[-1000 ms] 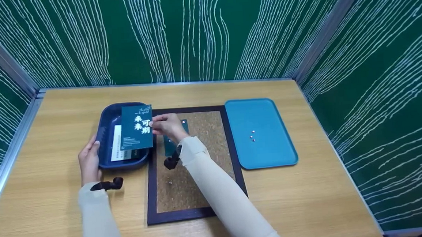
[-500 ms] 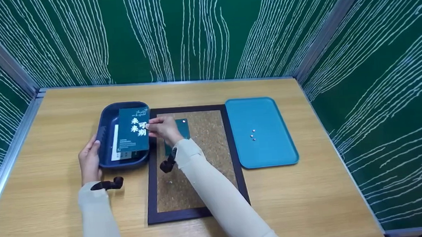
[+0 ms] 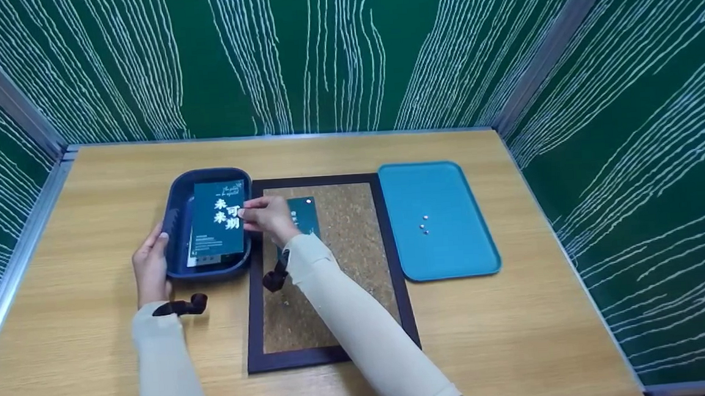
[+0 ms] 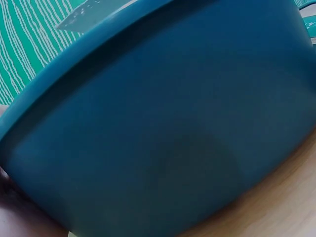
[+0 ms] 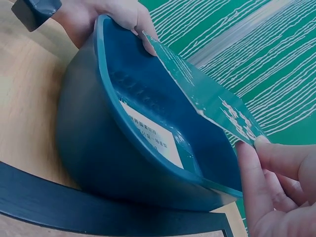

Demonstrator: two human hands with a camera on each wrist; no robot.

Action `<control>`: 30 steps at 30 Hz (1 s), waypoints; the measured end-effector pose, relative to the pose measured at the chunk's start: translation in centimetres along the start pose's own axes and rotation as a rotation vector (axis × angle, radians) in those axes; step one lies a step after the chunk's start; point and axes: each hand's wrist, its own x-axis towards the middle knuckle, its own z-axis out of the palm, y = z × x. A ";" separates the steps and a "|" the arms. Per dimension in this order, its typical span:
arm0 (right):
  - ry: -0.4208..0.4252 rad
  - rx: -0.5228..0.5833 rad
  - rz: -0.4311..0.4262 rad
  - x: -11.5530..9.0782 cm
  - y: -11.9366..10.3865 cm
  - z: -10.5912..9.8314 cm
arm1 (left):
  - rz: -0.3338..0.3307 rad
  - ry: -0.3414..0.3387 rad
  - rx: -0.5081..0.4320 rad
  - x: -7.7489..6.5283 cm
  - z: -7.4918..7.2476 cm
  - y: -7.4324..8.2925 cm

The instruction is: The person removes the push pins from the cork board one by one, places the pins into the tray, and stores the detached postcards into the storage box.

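Observation:
My right hand [image 3: 271, 218] pinches the right edge of a dark green card with white Chinese characters [image 3: 219, 215], between thumb and fingers. The card is held over a dark blue plastic basin [image 3: 177, 233], tilted above its rim in the right wrist view. My left hand [image 3: 150, 265] grips the basin's left side, thumb at the rim. Inside the basin lies a white printed card [image 5: 158, 138], mostly covered in the head view. Another green card [image 3: 306, 216], with a small pin at its top right corner, is on the cork board [image 3: 302, 323], partly hidden by my right hand.
The board's dark frame [image 3: 255, 332] lies right beside the basin. To its right is a light blue tray [image 3: 448, 256] with several small pins [image 3: 423, 226] on it. Green walls with white lines [image 3: 344, 57] close off the wooden table [image 3: 508, 335] at back and sides.
My right hand has moved slightly left and down with the green card, which covers more of the basin. More of the card on the board shows. My left hand stays at the basin.

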 end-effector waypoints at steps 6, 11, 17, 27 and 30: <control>0.002 -0.007 -0.008 -0.1 0.1 0.3 | -0.013 -0.009 -0.012 0.0 -0.1 0.0; 0.006 -0.026 0.002 -0.2 0.1 0.2 | -0.021 -0.006 0.003 0.1 -0.1 0.0; 0.007 -0.034 0.014 -0.2 0.1 0.3 | -0.022 -0.015 -0.017 0.1 -0.1 -0.1; -0.069 -0.005 0.020 -0.4 -0.1 -0.2 | 0.005 -0.022 -0.011 0.1 -0.2 0.0; -0.113 0.022 0.026 -0.3 0.0 -0.3 | -0.004 -0.010 -0.018 0.0 0.0 0.0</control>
